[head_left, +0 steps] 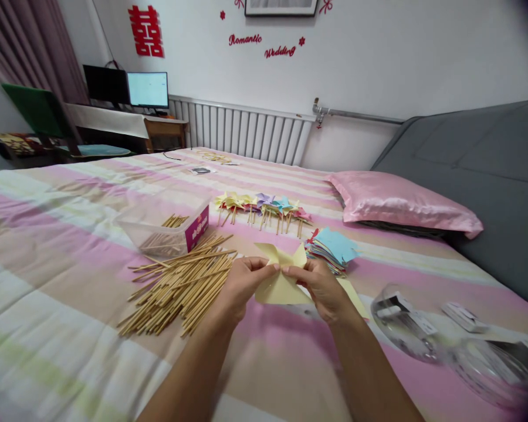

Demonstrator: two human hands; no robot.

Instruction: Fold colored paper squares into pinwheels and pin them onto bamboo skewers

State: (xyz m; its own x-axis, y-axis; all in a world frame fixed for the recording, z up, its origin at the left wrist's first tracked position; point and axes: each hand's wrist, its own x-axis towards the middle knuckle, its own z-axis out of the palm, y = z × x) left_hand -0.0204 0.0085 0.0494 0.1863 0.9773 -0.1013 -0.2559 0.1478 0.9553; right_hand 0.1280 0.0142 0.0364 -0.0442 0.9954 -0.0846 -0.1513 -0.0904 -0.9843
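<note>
A pale yellow paper pinwheel (pixel 281 290) is held up between my two hands, its corners partly folded in to the middle. My left hand (pixel 245 281) pinches it from the left, thumb near the centre. From the other side my right hand (pixel 319 284) grips it, and the two thumb tips almost meet. Left of my hands lies a loose heap of thin wooden sticks (pixel 180 287). A stack of coloured paper (pixel 334 246), light blue on top, sits just beyond my right hand, and a yellow sheet (pixel 353 296) lies partly behind that hand.
A clear plastic box (pixel 158 220) with more sticks stands behind the heap. Several finished pinwheels (pixel 264 205) lie farther back. To the right are clear round containers (pixel 405 322) and a small white item (pixel 464 316). A pink pillow (pixel 400 199) rests by the grey headboard (pixel 475 158).
</note>
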